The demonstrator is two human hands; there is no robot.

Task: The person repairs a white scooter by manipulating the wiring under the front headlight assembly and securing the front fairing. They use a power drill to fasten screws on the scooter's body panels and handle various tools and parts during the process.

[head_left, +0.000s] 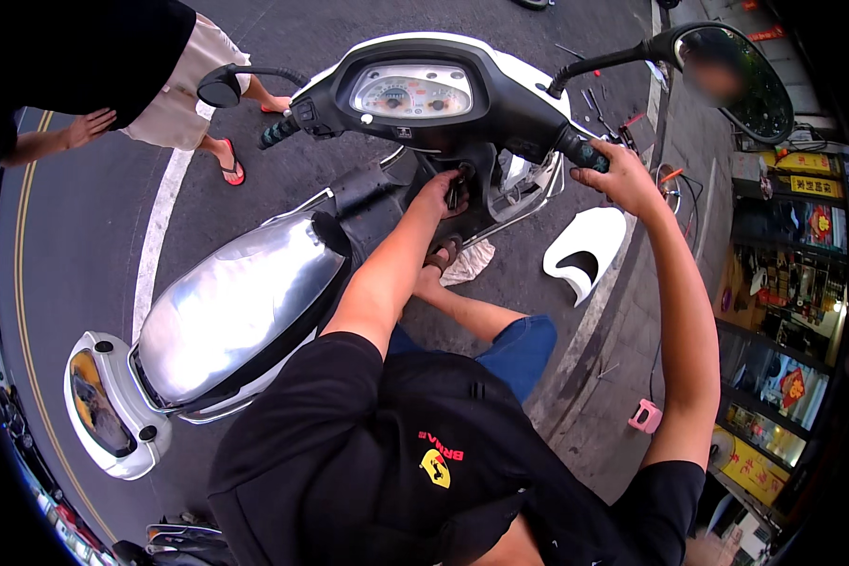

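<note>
My right hand [623,176] is closed around the black right handlebar grip [580,149] of a scooter. My left hand [446,195] reaches under the handlebar to the dark front panel. Its fingers pinch what looks like a key [463,177] at the ignition, with small dark pieces hanging below; the fingers partly hide it. Between the handlebars is the instrument cluster [411,94]. The left handlebar grip [278,132] has no hand on it. A shiny silver seat [245,307] stretches back toward the lower left.
A white body panel [585,247] lies on the ground at right, near scattered tools [594,106]. A crumpled rag [470,263] lies by my foot. The right mirror [736,80] sticks out. Another person in red flip-flops [231,165] stands at left. A pink stool [644,416] is on the pavement.
</note>
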